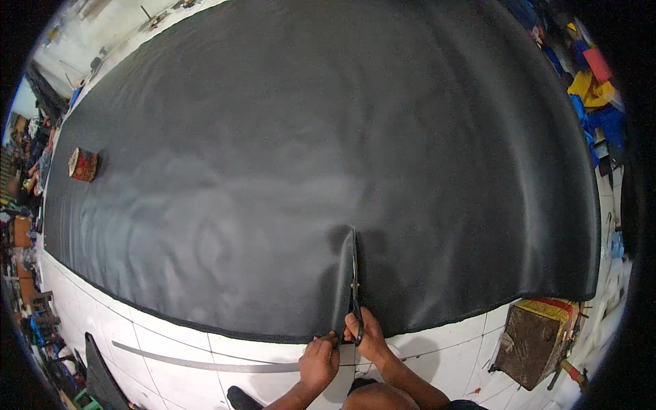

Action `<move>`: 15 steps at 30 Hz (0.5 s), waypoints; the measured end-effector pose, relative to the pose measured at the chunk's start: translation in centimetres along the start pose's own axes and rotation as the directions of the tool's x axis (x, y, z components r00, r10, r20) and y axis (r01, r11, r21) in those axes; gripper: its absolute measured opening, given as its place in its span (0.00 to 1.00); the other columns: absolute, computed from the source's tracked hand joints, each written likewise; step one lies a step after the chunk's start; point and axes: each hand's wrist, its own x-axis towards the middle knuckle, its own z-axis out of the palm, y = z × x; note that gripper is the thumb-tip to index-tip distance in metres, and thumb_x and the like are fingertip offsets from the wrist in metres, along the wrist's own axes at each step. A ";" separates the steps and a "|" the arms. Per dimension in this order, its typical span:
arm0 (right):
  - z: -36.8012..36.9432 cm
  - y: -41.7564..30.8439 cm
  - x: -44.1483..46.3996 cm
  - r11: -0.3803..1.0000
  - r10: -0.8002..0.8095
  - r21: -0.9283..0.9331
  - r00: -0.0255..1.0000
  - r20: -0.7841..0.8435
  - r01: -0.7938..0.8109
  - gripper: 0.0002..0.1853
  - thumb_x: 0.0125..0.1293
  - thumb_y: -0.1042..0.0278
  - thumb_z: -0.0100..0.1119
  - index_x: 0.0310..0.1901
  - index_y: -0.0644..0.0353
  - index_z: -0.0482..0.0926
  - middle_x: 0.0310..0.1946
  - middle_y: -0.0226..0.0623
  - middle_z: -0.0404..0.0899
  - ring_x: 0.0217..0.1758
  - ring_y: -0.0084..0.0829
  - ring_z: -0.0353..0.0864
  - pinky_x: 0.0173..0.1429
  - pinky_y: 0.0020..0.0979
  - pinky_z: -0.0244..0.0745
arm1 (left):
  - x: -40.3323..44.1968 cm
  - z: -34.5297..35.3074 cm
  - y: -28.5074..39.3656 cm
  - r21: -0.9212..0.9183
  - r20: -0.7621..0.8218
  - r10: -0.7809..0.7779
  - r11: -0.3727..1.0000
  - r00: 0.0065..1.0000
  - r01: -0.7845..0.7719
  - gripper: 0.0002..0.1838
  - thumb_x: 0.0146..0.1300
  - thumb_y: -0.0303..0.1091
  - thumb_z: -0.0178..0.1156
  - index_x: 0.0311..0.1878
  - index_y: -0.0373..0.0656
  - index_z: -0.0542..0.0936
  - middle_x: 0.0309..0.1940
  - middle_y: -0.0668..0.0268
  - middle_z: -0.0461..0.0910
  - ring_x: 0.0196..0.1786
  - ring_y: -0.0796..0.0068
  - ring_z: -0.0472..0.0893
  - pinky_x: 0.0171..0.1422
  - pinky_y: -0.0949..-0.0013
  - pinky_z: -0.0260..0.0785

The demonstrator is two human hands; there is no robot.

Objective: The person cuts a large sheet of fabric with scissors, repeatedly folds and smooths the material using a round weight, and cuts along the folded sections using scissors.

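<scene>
A large sheet of black leather-like material [273,123] is spread over the tiled floor. Long scissors [354,283] stand in a cut that runs in from the sheet's near edge, with the blades pointing away from me. Their dark handles are in my right hand [370,336], fingers closed round the loops. Just to the left, my left hand [319,361] is closed on the near edge of the black sheet, beside the cut. The material lifts in a narrow fold left of the blades.
A red patterned block-like object [83,165] rests on the sheet at far left. A long grey strip [205,364] lies on the white tiles [164,328]. At lower right stands a worn brown box [529,345], close to a hammer [572,374]. Colourful clutter [596,89] lines the right side.
</scene>
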 end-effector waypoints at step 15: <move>0.3 0.3 0.0 0.996 -0.064 0.053 0.997 -0.036 0.066 0.19 0.73 0.48 0.56 0.39 0.58 0.70 0.25 0.27 0.71 0.27 0.22 0.72 0.33 0.28 0.70 | -0.2 0.3 -0.5 -0.030 0.028 -0.035 0.999 0.999 0.036 0.15 0.57 0.26 0.61 0.49 0.41 0.79 0.49 0.58 0.83 0.48 0.49 0.80 0.57 0.52 0.73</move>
